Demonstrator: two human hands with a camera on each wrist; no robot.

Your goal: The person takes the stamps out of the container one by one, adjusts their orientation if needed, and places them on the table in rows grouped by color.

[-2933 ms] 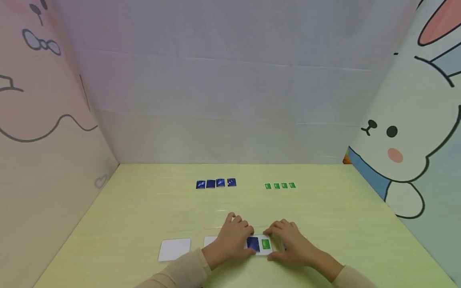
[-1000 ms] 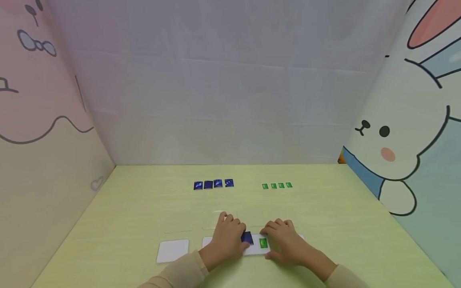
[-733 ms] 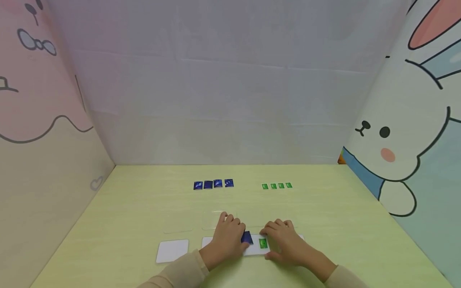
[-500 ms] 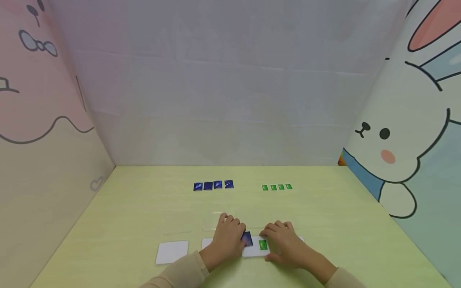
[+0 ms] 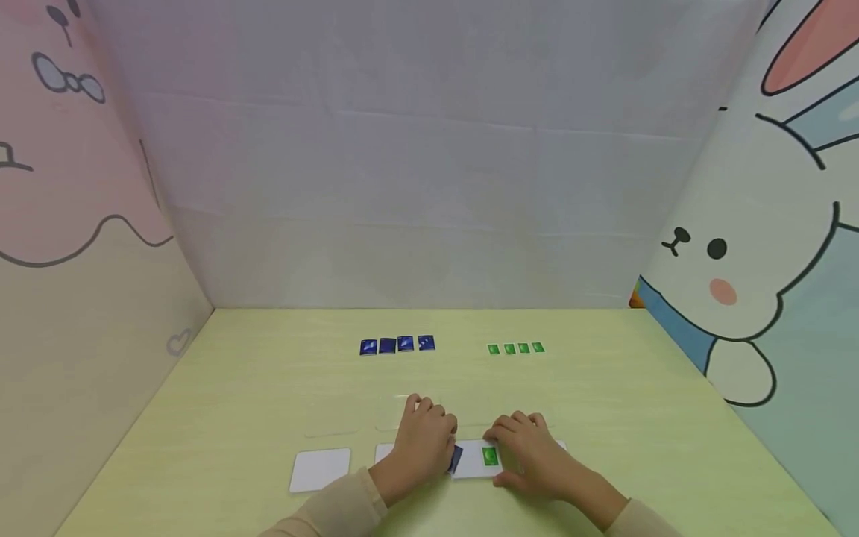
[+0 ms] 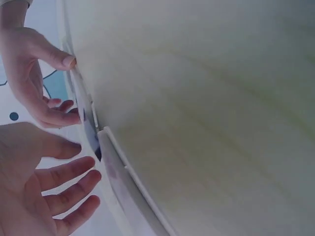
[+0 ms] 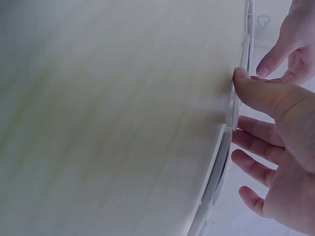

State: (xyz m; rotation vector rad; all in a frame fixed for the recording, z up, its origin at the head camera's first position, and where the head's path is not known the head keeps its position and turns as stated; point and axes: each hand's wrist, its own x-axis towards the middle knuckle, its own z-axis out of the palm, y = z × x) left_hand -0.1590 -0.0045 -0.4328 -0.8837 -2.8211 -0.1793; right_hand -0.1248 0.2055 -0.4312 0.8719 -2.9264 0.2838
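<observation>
My left hand pinches a small dark blue square card over the left end of a white card. The blue square is tilted, and my fingers cover part of it. A small green card lies on the right part of that white card. Gripping the white card at its near and far edges is my right hand, thumb in front and fingers behind. In the left wrist view, my left hand has thumb and forefinger close to a dark piece at the card's edge. The right wrist view has my right hand thumb against the edge.
Another white card lies to the left, with one more partly behind my left hand. A white corner shows past my right hand. Faint clear sheets lie behind. Farther back are several blue squares and several green ones.
The blue square lay beside the green card earlier; it has shifted left, then turned and tipped under my left fingers. My left hand moved slightly left. The right hand keeps its grip.
</observation>
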